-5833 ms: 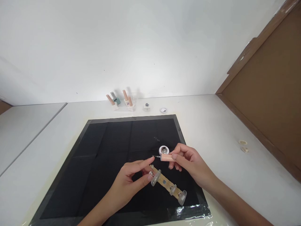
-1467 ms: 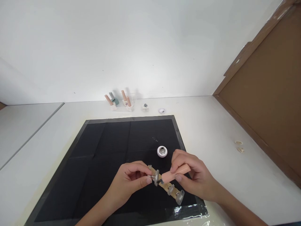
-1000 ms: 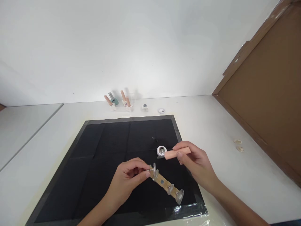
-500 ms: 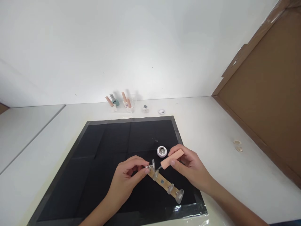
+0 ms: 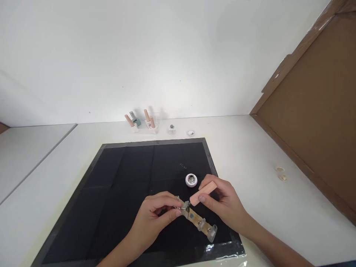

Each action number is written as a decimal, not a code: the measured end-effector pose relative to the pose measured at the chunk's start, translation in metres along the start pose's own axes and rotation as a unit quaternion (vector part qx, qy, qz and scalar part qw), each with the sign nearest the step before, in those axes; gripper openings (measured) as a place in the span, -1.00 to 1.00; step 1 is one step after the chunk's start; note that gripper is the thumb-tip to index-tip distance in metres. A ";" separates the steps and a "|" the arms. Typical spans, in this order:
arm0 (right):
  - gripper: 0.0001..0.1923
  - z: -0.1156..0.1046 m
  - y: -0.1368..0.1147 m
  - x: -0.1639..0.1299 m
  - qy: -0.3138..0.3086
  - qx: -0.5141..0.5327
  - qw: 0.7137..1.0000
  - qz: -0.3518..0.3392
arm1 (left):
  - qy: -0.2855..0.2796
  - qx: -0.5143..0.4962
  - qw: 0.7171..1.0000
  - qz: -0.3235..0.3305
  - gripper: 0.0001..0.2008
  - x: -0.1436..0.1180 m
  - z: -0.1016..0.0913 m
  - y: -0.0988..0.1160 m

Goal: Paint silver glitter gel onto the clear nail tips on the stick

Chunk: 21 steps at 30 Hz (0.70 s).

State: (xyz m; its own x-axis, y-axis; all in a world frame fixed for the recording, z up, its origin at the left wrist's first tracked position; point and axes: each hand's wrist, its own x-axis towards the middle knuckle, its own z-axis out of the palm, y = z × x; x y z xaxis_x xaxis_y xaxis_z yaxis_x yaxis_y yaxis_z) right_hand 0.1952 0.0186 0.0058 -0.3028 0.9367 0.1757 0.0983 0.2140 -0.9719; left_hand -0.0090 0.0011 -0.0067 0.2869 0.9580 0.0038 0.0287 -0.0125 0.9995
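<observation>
No lettering seems readable at this small size

Tan strip (image 5: 196,219): flat, lies diag.; clear tips (image 5: 212,233) stand along it, w/ blue-gray spot (image 5: 191,216) btwn. Nail tip (image 5: 186,205): clear, on slim metal stem (image 5: 179,208), held at strip's far-L end; contact w/ strip unclear. Brush cap (image 5: 203,193): peach, tilted, held just R of same end; brush pointed at nail tip, mostly hidden.

Peach brush handle (image 5: 204,193), tan strip (image 5: 195,218), grey-bordered black mat (image 5: 128,178).
</observation>
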 end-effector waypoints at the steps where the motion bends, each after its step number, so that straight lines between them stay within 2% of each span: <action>1: -0.82 0.000 0.000 0.000 0.009 -0.010 1.000 -0.006 | 0.001 -0.002 1.000 0.005 -0.87 0.000 0.000 -0.001; 4: -0.85 -0.001 0.000 0.000 0.041 -0.029 0.998 -0.027 | 0.004 -0.010 1.000 0.001 -0.86 0.000 -0.001 -0.002; 8: -0.88 -0.005 0.000 -0.002 0.081 -0.006 0.996 -0.041 | 0.011 -0.024 1.000 -0.011 -0.87 0.001 0.000 -0.005; 14: -0.86 -0.004 -0.001 -0.004 -0.022 0.028 0.998 -0.044 | 0.017 -0.056 0.998 -0.017 -0.85 0.000 0.000 -0.006; 16: -0.87 -0.002 -0.002 -0.003 -0.025 0.013 0.999 -0.045 | 0.005 -0.061 0.998 -0.015 -0.84 0.000 0.000 -0.005; 21: -0.85 0.001 -0.002 0.000 0.014 -0.033 0.999 -0.033 | -0.010 -0.041 0.999 -0.006 -0.82 0.001 -0.001 -0.002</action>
State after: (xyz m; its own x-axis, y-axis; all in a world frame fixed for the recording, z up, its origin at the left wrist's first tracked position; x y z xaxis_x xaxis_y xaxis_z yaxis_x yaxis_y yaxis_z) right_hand 0.1943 0.0184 0.0073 -0.2846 0.9270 0.2442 0.1410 0.2924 -0.9458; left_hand -0.0093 0.0026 -0.0088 0.3059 0.9520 -0.0077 -0.0457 0.0228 0.9987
